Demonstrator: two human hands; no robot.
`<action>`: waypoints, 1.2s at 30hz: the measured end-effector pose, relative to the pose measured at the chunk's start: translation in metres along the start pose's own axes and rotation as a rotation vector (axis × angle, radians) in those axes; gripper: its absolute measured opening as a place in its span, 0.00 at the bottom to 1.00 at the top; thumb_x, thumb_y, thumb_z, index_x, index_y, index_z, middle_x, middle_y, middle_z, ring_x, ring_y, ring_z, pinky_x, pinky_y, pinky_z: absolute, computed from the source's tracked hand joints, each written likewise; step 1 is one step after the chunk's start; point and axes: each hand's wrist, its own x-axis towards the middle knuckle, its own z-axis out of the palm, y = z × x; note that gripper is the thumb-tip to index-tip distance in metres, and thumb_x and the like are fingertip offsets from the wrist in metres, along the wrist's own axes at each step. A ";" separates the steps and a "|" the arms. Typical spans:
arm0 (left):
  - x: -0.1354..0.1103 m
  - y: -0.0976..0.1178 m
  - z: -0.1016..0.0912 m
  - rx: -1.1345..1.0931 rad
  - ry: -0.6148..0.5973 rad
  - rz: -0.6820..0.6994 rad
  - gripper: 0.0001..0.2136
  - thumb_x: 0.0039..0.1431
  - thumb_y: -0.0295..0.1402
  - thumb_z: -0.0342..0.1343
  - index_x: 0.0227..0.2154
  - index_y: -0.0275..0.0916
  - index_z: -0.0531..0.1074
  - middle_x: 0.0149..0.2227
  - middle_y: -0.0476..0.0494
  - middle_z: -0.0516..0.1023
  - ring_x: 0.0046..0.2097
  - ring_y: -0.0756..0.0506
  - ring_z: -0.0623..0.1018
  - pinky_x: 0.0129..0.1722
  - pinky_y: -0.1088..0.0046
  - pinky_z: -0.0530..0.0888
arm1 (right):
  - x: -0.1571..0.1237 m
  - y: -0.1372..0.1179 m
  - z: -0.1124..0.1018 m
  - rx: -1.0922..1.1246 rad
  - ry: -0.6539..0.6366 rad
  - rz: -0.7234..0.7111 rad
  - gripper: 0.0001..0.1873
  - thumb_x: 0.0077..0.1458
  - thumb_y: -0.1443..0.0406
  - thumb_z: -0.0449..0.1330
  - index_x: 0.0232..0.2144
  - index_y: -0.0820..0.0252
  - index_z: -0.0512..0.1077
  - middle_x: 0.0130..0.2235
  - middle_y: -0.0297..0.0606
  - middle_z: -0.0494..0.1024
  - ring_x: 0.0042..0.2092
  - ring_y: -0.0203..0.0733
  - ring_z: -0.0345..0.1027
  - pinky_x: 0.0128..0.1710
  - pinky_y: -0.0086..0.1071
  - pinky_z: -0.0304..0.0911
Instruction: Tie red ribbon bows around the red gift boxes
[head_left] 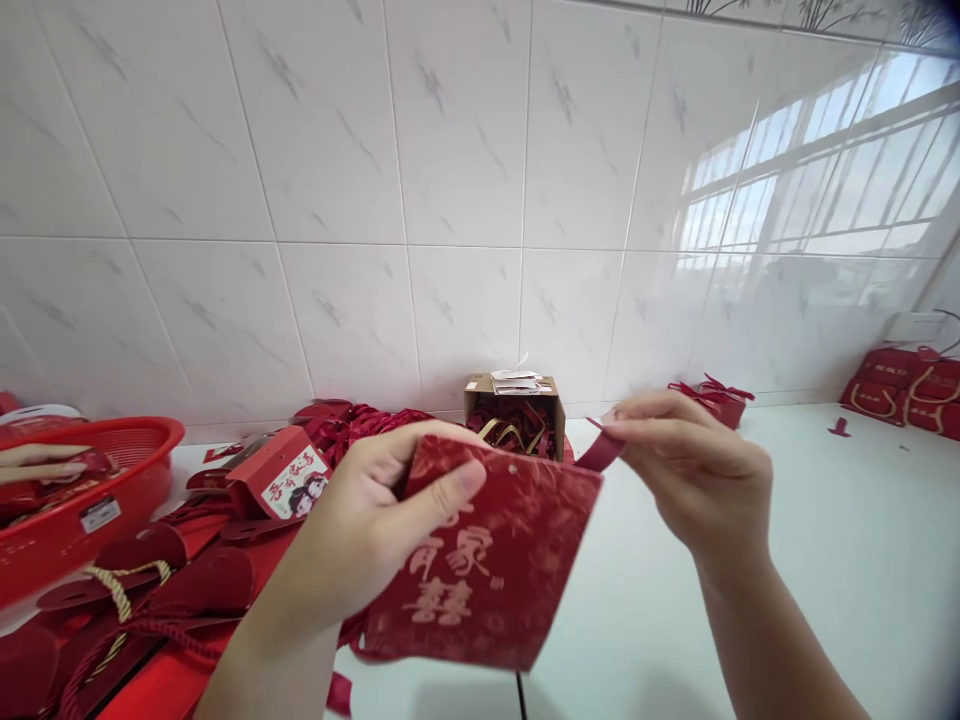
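My left hand (401, 510) grips a red paper gift bag (517, 560) by its upper left part, thumb across the front and fingers behind. Pale characters are printed on the bag's face, and a small hole shows near its top edge. The bag is held tilted above the white table. Beside its upper right corner, my right hand (697, 470) pinches a dark red ribbon (601, 450) between thumb and fingertips. The ribbon's lower part passes behind the bag's top edge, so its far end is hidden.
Another person's hand (37, 465) reaches into a red plastic basket (142, 480) at left. Red gift boxes (292, 480) and ribbons lie near it. Behind the bag stands a cardboard box (559, 420) of ribbons and cords. More red boxes (904, 390) sit far right against the tiled wall.
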 end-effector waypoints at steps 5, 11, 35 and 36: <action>0.009 -0.009 0.008 0.013 0.234 0.012 0.09 0.54 0.38 0.58 0.32 0.37 0.74 0.26 0.47 0.78 0.28 0.48 0.76 0.25 0.77 0.74 | -0.002 -0.007 -0.004 0.111 0.053 0.074 0.15 0.49 0.75 0.62 0.38 0.53 0.76 0.33 0.36 0.76 0.36 0.39 0.70 0.33 0.34 0.70; 0.008 -0.017 0.024 0.196 0.168 0.224 0.05 0.58 0.33 0.55 0.34 0.39 0.74 0.33 0.48 0.79 0.35 0.49 0.77 0.36 0.77 0.74 | -0.006 -0.024 0.021 -0.063 -0.106 -0.052 0.09 0.49 0.73 0.63 0.30 0.52 0.77 0.37 0.38 0.70 0.40 0.39 0.67 0.38 0.36 0.68; 0.004 -0.025 0.035 0.105 0.048 0.499 0.10 0.56 0.22 0.55 0.40 0.39 0.74 0.37 0.47 0.79 0.39 0.49 0.78 0.39 0.76 0.75 | -0.009 -0.016 0.026 -0.084 0.018 -0.001 0.09 0.48 0.72 0.64 0.31 0.52 0.75 0.39 0.38 0.68 0.44 0.41 0.64 0.38 0.35 0.64; 0.005 -0.026 0.036 0.080 0.038 0.554 0.11 0.56 0.22 0.54 0.40 0.39 0.74 0.37 0.46 0.79 0.39 0.49 0.78 0.39 0.75 0.75 | -0.009 -0.015 0.026 -0.023 0.054 0.022 0.11 0.46 0.72 0.65 0.33 0.52 0.73 0.40 0.37 0.69 0.45 0.42 0.64 0.39 0.35 0.64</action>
